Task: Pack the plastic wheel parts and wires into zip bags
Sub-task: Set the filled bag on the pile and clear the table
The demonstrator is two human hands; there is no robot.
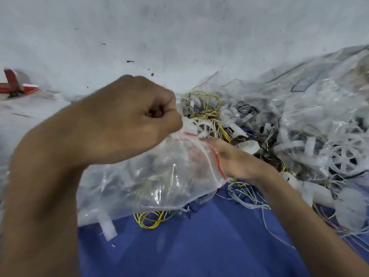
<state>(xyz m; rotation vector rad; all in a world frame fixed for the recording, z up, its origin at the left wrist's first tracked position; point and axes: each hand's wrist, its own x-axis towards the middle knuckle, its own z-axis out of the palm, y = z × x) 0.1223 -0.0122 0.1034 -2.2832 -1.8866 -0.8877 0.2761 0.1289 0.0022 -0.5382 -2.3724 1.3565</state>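
Blue cloth (199,246) covers the work surface, with pale grey floor beyond. The left hand (127,120), curled into a fist, pinches the top corner of a clear bag (155,176) and holds it off the cloth. Its red zip strip (216,158) is unsealed, and the right hand (237,162) lies along it with fingers fairly straight; I cannot tell whether that hand pinches the rim. Blur hides what is inside the bag. Just behind its mouth lies a loose heap of white wheels (203,126) and wires (209,102). Packed bags (329,96) pile up on the right. Judging by the heap, much remains, and this bag needs filling and sealing.
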